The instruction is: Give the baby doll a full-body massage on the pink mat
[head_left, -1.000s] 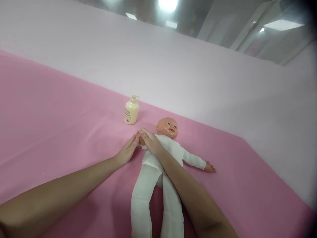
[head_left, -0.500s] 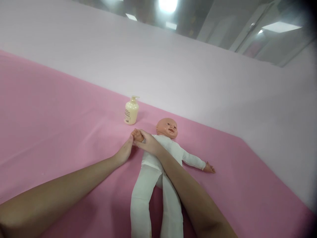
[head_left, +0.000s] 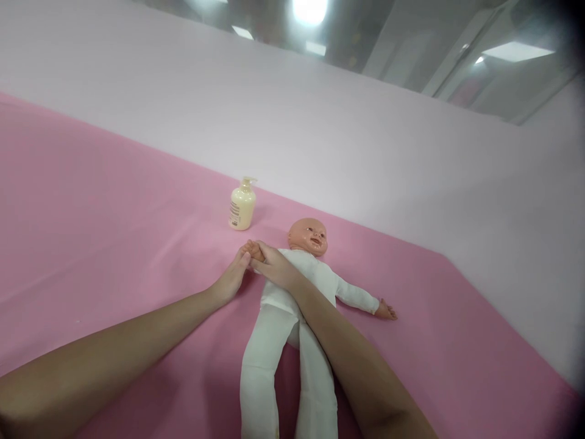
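Observation:
A baby doll (head_left: 281,305) with a white cloth body lies on its back on a pink surface, its bald head turned to the right. My right hand (head_left: 277,266) reaches across its chest and is wrapped round the wrist of the doll's arm on the left side. My left hand (head_left: 233,277) closes on the small hand of that same arm (head_left: 254,249), thumb on top and fingers partly hidden beneath. The doll's other arm (head_left: 359,297) lies stretched out to the right, away from both my hands.
Just beyond my hands a pale yellow pump bottle (head_left: 242,209) stands upright. The pink sheet (head_left: 137,244) stretches to both sides. Behind it rises a pale padded border (head_left: 274,122), with glass reflecting ceiling lights (head_left: 311,9) above.
My left thumb has shifted slightly to the right, over the doll's hand. My right hand keeps its hold on the wrist, and the bottle stays put.

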{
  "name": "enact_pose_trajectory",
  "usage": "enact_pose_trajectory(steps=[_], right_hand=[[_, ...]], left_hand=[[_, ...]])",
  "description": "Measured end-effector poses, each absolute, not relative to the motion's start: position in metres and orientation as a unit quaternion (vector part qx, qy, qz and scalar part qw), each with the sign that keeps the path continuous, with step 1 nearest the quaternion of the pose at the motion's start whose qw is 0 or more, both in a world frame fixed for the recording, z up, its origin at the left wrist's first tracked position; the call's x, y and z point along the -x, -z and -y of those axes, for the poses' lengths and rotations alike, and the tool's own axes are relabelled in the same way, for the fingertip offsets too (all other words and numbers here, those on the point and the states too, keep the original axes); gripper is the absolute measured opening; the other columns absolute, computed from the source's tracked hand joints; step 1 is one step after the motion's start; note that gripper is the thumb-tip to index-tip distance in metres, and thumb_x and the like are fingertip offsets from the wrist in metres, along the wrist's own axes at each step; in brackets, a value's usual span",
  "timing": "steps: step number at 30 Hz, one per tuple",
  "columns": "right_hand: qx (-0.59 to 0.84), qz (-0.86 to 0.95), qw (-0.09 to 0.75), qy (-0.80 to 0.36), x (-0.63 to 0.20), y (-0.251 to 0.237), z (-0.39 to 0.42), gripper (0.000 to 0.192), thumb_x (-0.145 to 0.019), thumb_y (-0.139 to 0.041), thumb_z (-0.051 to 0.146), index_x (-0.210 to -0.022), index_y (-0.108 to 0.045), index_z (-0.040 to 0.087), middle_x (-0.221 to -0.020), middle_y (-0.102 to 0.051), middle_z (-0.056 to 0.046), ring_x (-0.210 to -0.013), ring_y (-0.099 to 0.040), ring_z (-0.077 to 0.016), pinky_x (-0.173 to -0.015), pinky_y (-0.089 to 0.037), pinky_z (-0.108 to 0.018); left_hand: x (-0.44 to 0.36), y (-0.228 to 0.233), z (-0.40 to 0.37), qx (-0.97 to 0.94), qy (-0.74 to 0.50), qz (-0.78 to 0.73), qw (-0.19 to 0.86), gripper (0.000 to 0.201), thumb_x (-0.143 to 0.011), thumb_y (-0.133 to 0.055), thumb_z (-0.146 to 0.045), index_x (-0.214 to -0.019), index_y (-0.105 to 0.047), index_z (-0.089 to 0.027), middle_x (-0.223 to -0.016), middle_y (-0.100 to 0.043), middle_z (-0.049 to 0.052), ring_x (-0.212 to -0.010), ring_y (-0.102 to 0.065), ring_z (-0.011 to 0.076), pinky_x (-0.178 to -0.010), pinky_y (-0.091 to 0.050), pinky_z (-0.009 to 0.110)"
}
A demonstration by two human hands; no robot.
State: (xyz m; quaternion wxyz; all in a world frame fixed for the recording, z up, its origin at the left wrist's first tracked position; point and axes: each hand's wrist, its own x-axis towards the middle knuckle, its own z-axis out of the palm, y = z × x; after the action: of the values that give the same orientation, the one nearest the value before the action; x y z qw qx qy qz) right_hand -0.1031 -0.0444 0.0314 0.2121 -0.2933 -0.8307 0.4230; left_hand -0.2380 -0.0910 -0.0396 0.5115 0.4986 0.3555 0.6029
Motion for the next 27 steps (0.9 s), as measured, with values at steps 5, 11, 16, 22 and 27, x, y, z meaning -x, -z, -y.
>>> enact_pose_trajectory(steps=[5, 11, 16, 22, 27], right_hand=[[0.264, 0.826, 0.238, -0.438, 0.104, -0.032, 0.045, 0.030, -0.097, -0.042, 0.045, -0.105, -0.056, 0.020, -0.103, -0.064, -0.004, -0.096, -0.059, -0.0159, -0.090, -0.045, -0.032], [0.241, 0.834, 0.252, -0.427, 0.106, -0.027, 0.040, 0.036, -0.100, -0.033, 0.041, -0.111, -0.061, 0.022, -0.112, -0.066, -0.004, -0.111, -0.058, -0.0153, -0.103, -0.040, -0.032], [0.247, 0.825, 0.280, -0.425, 0.107, -0.023, 0.036, 0.031, -0.099, -0.036, 0.035, -0.110, -0.061, 0.020, -0.115, -0.065, -0.005, -0.111, -0.058, -0.0154, -0.103, -0.040, -0.032], [0.271, 0.833, 0.238, -0.420, 0.105, -0.029, 0.042, 0.031, -0.092, -0.050, 0.034, -0.118, -0.059, 0.020, -0.113, -0.066, -0.005, -0.102, -0.060, -0.0171, -0.094, -0.046, -0.034], [0.215, 0.848, 0.238, -0.421, 0.104, -0.037, 0.048, 0.044, -0.086, -0.062, 0.028, -0.129, -0.056, 0.024, -0.127, -0.062, -0.005, -0.118, -0.056, -0.0191, -0.104, -0.041, -0.036]], left_hand=[[0.236, 0.033, 0.094, -0.488, -0.600, -0.401, 0.491, 0.075, -0.085, -0.036, -0.075, -0.130, -0.047, -0.017, -0.134, -0.054, 0.016, -0.133, -0.043, 0.0309, -0.112, -0.033, 0.050], [0.238, 0.033, 0.097, -0.481, -0.576, -0.453, 0.482, 0.061, -0.088, -0.048, -0.063, -0.131, -0.052, -0.020, -0.138, -0.055, 0.011, -0.139, -0.037, 0.0292, -0.119, -0.021, 0.046], [0.238, 0.033, 0.097, -0.489, -0.585, -0.462, 0.454, 0.062, -0.089, -0.043, -0.065, -0.128, -0.053, -0.017, -0.135, -0.057, 0.012, -0.136, -0.041, 0.0292, -0.117, -0.026, 0.045], [0.241, 0.042, 0.094, -0.481, -0.581, -0.450, 0.478, 0.075, -0.089, -0.029, -0.072, -0.130, -0.049, -0.013, -0.137, -0.054, 0.017, -0.136, -0.042, 0.0297, -0.114, -0.031, 0.047], [0.242, 0.048, 0.091, -0.465, -0.597, -0.425, 0.496, 0.074, -0.089, -0.028, -0.072, -0.137, -0.044, -0.017, -0.144, -0.049, 0.015, -0.140, -0.037, 0.0274, -0.115, -0.030, 0.045]])
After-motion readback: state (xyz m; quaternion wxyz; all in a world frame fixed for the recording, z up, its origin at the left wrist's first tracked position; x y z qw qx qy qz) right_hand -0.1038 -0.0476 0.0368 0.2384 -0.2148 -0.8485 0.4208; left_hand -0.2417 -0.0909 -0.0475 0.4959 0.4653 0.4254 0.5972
